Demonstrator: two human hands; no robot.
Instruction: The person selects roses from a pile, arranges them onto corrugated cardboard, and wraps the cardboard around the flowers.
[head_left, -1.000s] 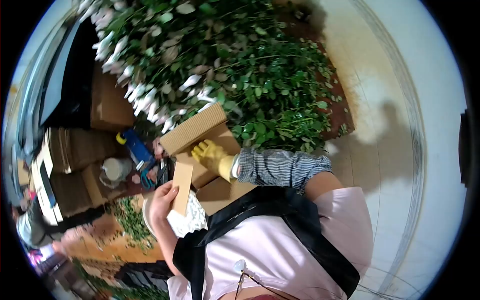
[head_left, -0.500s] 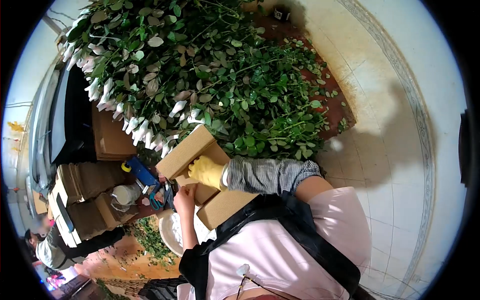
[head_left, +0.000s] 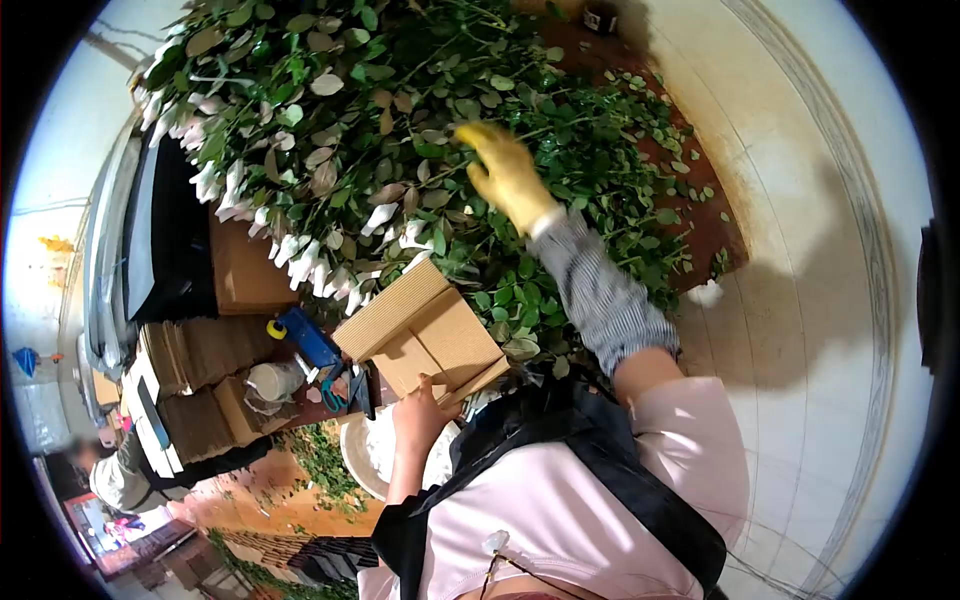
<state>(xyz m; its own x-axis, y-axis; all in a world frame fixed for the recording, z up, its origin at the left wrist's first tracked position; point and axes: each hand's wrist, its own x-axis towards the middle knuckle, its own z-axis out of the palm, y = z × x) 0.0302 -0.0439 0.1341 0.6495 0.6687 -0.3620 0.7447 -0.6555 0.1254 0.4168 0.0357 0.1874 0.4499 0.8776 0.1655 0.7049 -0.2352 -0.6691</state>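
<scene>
My left hand point(head_left: 420, 412), bare, grips the near edge of a folded piece of corrugated cardboard point(head_left: 452, 345). The cardboard lies opened out with its ribbed flap raised along the far left side. My right hand point(head_left: 505, 172), in a yellow glove with a grey checked sleeve, is held out over the leafy stems, slightly blurred. Thumb and fingers are spread, with nothing visible in them. Under it spreads a large heap of green rose stems point(head_left: 560, 130). Blooms wrapped in white sleeves point(head_left: 310, 262) line the heap's left side.
Scissors point(head_left: 332, 392), a blue tool point(head_left: 310, 335) and a white roll point(head_left: 275, 382) lie left of the cardboard. Stacked cardboard point(head_left: 205, 355) stands farther left. A white tub point(head_left: 368, 455) is below my left hand. Another person point(head_left: 122, 475) is at the far left.
My right hand has left the cardboard and reached up over the stems, its fingers spread. The cardboard's near flap has folded up, and my left hand has shifted onto its near edge.
</scene>
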